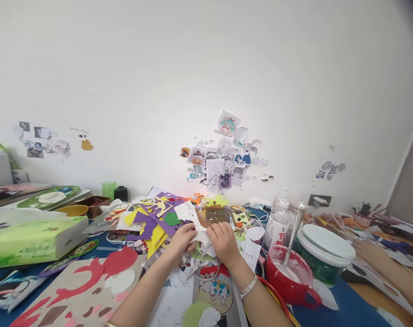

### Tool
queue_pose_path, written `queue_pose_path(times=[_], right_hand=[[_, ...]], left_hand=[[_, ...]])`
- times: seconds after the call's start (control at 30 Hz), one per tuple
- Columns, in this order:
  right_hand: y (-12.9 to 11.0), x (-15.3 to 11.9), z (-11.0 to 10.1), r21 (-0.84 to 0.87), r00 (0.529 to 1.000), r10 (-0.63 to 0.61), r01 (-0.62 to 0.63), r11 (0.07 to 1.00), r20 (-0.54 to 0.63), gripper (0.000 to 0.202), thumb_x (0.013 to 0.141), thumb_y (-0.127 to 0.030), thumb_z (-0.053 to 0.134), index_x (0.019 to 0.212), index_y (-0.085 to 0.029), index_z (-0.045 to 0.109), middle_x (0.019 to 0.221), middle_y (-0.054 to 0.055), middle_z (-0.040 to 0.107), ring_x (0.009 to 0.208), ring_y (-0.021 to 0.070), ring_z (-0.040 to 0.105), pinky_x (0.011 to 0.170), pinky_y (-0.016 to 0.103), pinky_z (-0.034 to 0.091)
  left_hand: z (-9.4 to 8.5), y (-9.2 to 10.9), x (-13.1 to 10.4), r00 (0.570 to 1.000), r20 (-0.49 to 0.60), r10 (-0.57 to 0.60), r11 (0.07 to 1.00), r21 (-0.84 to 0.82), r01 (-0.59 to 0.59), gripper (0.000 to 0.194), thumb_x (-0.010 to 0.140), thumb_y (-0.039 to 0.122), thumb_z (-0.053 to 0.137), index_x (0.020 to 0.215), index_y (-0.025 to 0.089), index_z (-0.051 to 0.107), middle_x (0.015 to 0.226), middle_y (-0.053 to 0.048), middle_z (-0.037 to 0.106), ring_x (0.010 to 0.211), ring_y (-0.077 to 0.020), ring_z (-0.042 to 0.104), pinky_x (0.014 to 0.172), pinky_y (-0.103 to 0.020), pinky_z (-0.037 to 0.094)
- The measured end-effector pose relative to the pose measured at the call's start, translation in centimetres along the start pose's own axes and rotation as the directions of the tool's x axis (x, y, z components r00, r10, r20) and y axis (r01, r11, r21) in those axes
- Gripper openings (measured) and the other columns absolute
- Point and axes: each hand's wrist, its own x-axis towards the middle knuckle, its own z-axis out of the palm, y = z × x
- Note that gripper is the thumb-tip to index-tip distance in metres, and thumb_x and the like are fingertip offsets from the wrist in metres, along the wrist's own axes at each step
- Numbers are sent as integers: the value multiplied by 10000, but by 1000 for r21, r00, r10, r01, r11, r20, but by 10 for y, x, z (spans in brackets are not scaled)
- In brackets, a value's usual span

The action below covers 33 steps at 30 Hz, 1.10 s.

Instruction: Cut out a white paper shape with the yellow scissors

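Centre of the frame: a white paper piece (202, 237) lies between the two hands, above a heap of cut scraps. The left hand (183, 240), at its left side, has thumb and curled fingers pinching the edge; the right hand (222, 241), at its right side, bends its fingers over the paper and grips it. Purple and yellow paper scraps (155, 225) crowd the left hand, with a green paper disc (172, 219) on top. Just beyond the hands is a clear container (218, 215) with brown contents. Right of centre stand a red cup (288, 279) with a spoon (295, 231) in it, a plastic bottle (277, 225) and a lidded bucket (324, 250); another person's hand (370, 252) rests at the far right. Lower left: a cardboard sheet (77, 290) bearing red cut-outs (121, 261). The paper's visible part spans left to right between the hands; fingers cover its ends, so its full outline and long axis cannot be told.
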Motion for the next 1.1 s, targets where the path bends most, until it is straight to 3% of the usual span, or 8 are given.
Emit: queue_pose_path(times=[0.4,0.53,0.67,0.77,0.9,1.0,1.03,1.1], right_hand=[[-1,-1,4,72,986,-96,87,994,135,151,866,-113,433,801,-152,564,687,35,500,662,151,394,630,276,330],[-3,-1,3,103,979,-85,67,992,185,177,884,-130,409,796,-156,560,697,29,493,668,145,397,626,270,325],[-2,4,-1,178,972,-57,16,984,226,172,877,-181,423,777,-158,560,742,33,508,701,148,415,641,273,344],[10,23,-17,325,973,53,-126,937,224,171,875,-193,411,835,-155,573,805,52,540,763,161,443,682,287,368],[37,55,-66,447,946,150,-271,852,288,172,885,-193,406,860,-172,575,788,31,578,769,147,487,707,274,381],[44,57,-111,369,843,194,-411,834,502,194,882,-216,407,770,-193,564,735,6,589,713,137,512,672,261,388],[41,50,-123,278,756,234,-482,831,611,208,877,-230,410,735,-196,558,721,5,592,700,142,523,643,258,390],[30,27,-141,18,498,339,-581,813,798,189,852,-264,439,743,-197,578,737,31,613,683,172,560,589,268,400]], left_hand=[[-5,-2,3,993,-99,59,998,14,-58,156,657,323,492,667,215,379,432,123,293,305,-33,243,351,-180,114],[-6,-6,5,991,-108,84,992,105,-73,232,695,422,492,679,220,379,403,130,260,295,-44,230,345,-184,121],[-10,-11,11,976,-150,160,961,250,-119,257,636,392,582,734,208,432,391,143,259,298,-49,249,360,-179,154],[-13,-14,15,957,-201,209,930,343,-131,226,609,332,599,733,203,460,418,132,278,330,-64,299,380,-184,209],[-14,-13,14,950,-222,221,908,403,-117,169,613,274,582,745,204,503,460,98,355,399,-100,378,411,-199,257],[-12,-10,13,952,-217,214,908,404,-112,153,599,236,580,733,206,513,557,59,465,488,-121,447,441,-203,292],[-11,-9,12,955,-211,209,910,398,-112,143,593,228,580,716,207,510,593,49,489,502,-121,453,448,-204,303],[-9,-7,10,962,-194,194,919,378,-109,124,582,218,578,669,209,491,627,44,504,490,-110,442,449,-209,320]])
